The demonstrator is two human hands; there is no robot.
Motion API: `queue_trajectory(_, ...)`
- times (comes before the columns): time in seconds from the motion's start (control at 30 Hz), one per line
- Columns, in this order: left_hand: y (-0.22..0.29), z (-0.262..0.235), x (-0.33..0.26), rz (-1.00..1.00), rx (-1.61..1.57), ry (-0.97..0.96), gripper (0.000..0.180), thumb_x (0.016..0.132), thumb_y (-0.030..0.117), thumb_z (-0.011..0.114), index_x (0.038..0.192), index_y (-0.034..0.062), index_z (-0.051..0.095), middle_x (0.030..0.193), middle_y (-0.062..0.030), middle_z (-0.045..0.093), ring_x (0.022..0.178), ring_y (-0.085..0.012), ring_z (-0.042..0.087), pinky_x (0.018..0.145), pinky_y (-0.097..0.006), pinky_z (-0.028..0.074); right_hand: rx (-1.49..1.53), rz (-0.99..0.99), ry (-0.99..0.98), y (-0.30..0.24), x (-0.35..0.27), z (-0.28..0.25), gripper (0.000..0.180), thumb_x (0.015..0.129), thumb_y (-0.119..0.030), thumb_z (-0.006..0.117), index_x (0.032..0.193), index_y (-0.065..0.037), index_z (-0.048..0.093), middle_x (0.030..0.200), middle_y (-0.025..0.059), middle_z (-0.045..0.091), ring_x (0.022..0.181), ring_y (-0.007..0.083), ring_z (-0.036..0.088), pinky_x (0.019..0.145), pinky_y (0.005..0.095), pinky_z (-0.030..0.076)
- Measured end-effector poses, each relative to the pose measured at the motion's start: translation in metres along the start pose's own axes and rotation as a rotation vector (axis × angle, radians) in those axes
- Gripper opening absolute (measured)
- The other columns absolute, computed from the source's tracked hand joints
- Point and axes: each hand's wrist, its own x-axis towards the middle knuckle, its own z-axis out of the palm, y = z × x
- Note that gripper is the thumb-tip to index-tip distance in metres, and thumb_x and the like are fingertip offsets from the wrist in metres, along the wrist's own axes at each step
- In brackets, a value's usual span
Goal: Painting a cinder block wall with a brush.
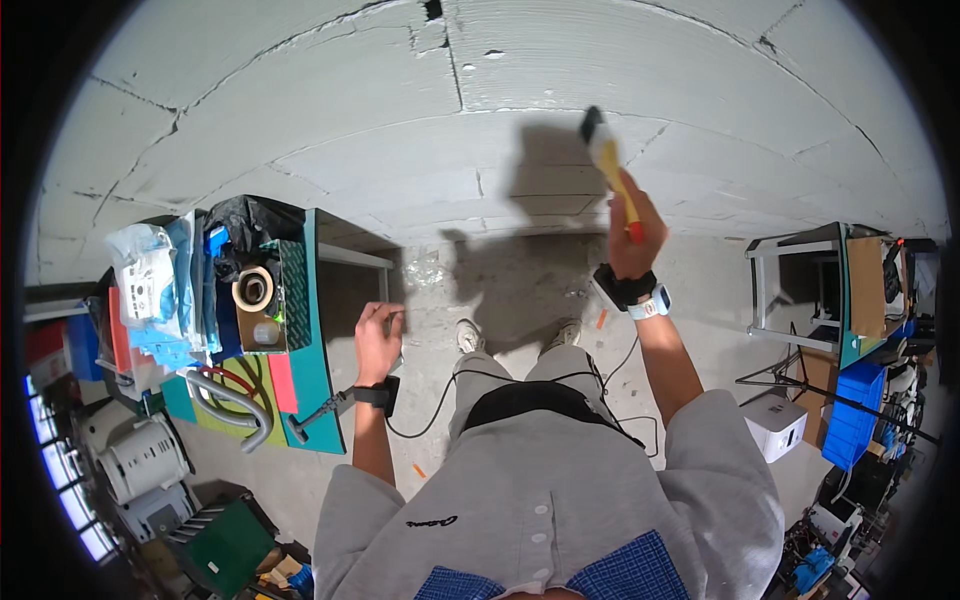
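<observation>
My right hand (637, 229) is closed around the yellow, red-tipped handle of a paintbrush (606, 158). The brush is raised in front of the pale block wall (540, 80), its dark bristles slightly blurred and pointing up at the wall. Whether the bristles touch the wall I cannot tell. My left hand (379, 340) hangs low beside the green-topped table, with its fingers loosely bent and slightly apart. Nothing shows in it. A dark strap sits on each wrist, and a pale watch (652, 302) is on the right one.
On the left, the green-topped table (325, 370) carries plastic-wrapped packs (160, 290), a box with a tape roll (255, 288) and a grey hose (235, 415). A shelf frame (795, 290), a black tripod (800, 383) and a blue bin (855, 410) stand right. A black cable (425, 425) runs beside my legs.
</observation>
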Motion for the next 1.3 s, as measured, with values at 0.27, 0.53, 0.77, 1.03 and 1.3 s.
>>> queue_trajectory(0.27, -0.051, 0.052, -0.037, -0.039, 0.046, -0.150, 0.016, 0.083, 0.014, 0.070, 0.098, 0.0093, 0.073, 0.088, -0.0145, 0.067, 0.078, -0.0313, 0.066, 0.071, -0.041, 0.052, -0.034, -0.058, -0.105, 0.001, 0.011, 0.008, 0.033, 0.089, -0.014, 0.068, 0.122, -0.012, 0.068, 0.091, 0.0121, 0.072, 0.074, 0.0283, 0.069, 0.065, 0.0353, 0.055)
queue_trajectory(0.53, -0.069, 0.080, -0.073, -0.200, 0.158, -0.362, 0.022, 0.084, 0.024, 0.067, 0.102, 0.0131, 0.075, 0.093, -0.0145, 0.073, 0.084, -0.0325, 0.070, 0.077, -0.041, 0.055, -0.108, -0.055, 0.041, 0.048, 0.014, -0.061, 0.032, 0.093, -0.012, 0.064, 0.124, -0.004, 0.066, 0.089, 0.0110, 0.072, 0.078, 0.0251, 0.070, 0.067, 0.0337, 0.055)
queue_trajectory(0.77, -0.103, 0.101, -0.110, -0.300, 0.122, -0.352, 0.022, 0.083, 0.026, 0.068, 0.099, 0.0149, 0.077, 0.092, -0.0146, 0.074, 0.087, -0.0304, 0.071, 0.081, -0.040, 0.056, -0.238, -0.144, 0.115, 0.070, 0.009, -0.052, 0.035, 0.092, -0.010, 0.066, 0.127, -0.008, 0.065, 0.099, 0.0133, 0.066, 0.078, 0.0258, 0.068, 0.066, 0.0356, 0.055)
queue_trajectory(1.03, -0.109, 0.108, -0.130, -0.584, 0.069, -0.395, 0.022, 0.084, 0.029, 0.067, 0.101, 0.0193, 0.077, 0.089, -0.0124, 0.074, 0.090, -0.0288, 0.071, 0.084, -0.038, 0.055, -0.192, -0.036, -0.250, 0.087, -0.021, -0.052, 0.038, 0.089, -0.013, 0.069, 0.127, -0.014, 0.066, 0.102, 0.0104, 0.067, 0.079, 0.0255, 0.068, 0.067, 0.0367, 0.057)
queue_trajectory(1.3, -0.113, 0.105, -0.122, -0.567, 0.098, -0.390, 0.026, 0.085, 0.034, 0.065, 0.101, 0.0187, 0.077, 0.092, -0.0123, 0.075, 0.091, -0.0285, 0.071, 0.084, -0.038, 0.055, -0.167, -0.051, 0.039, 0.065, 0.011, -0.044, 0.039, 0.092, -0.012, 0.067, 0.130, -0.011, 0.065, 0.101, 0.0138, 0.064, 0.079, 0.0258, 0.066, 0.065, 0.0364, 0.054)
